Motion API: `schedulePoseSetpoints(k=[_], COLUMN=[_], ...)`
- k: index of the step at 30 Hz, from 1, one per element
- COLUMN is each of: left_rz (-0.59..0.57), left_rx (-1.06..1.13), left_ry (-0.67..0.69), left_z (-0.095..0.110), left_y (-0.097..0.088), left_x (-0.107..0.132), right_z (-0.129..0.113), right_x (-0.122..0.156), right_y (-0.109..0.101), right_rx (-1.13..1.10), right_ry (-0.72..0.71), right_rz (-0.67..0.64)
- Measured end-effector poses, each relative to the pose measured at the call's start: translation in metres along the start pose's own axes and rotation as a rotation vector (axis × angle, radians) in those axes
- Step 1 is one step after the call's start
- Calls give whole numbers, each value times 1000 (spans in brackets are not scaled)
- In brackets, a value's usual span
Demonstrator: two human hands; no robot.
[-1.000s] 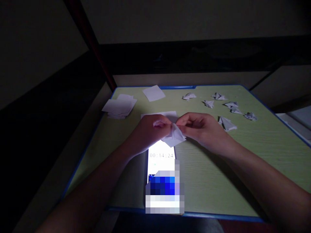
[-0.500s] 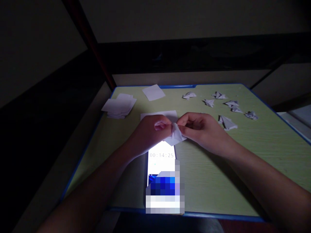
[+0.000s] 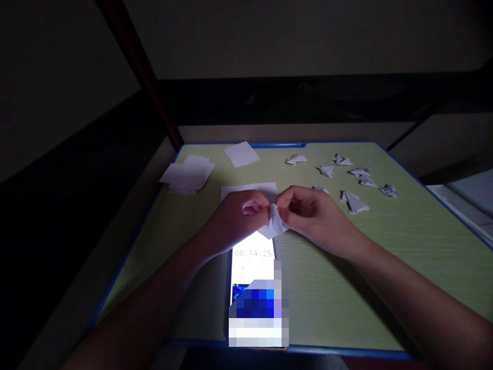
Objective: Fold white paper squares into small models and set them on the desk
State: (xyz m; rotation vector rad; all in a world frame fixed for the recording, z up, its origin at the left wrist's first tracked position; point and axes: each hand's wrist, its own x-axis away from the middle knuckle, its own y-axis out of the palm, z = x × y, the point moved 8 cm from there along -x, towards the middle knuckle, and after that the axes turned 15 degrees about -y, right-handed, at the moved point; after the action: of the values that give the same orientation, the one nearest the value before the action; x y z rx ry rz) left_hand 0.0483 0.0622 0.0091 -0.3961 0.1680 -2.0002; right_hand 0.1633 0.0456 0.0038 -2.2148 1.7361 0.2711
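A small folded piece of white paper is pinched between my two hands, just above the top of a lit phone. My left hand grips its left side with thumb and fingertips. On the right side, my right hand pinches it with thumb and curled fingers. The fingertips of both hands nearly meet, and the exact folds between them are hard to make out. Behind my left hand lies a flat white sheet, partly covered by the hands.
At the table's left edge sits a stack of paper squares. A single paper square lies at the back. Several folded paper pieces, such as a larger folded paper, are scattered at the right. The phone reads 00:14:25.
The view has tilted slightly, so everything sits a little lower. Both hands keep their pinch on the folded paper. Another folded piece now shows behind my right hand.
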Motion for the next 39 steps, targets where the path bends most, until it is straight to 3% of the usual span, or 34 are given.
schedulePoseSetpoints(k=[9, 17, 26, 39], left_rz=[-3, 23, 64, -66], left_rx=[19, 17, -82, 54], left_ry=[6, 33, 41, -103], left_z=[1, 4, 7, -7], left_y=[-3, -3, -5, 2], left_x=[-2, 2, 0, -2], right_z=[-6, -4, 14, 22], right_x=[-1, -2, 0, 4], right_y=[-2, -2, -3, -4], right_rx=[-11, -161, -273, -260], right_ry=[-63, -60, 82, 174], right_rz=[42, 84, 98, 89])
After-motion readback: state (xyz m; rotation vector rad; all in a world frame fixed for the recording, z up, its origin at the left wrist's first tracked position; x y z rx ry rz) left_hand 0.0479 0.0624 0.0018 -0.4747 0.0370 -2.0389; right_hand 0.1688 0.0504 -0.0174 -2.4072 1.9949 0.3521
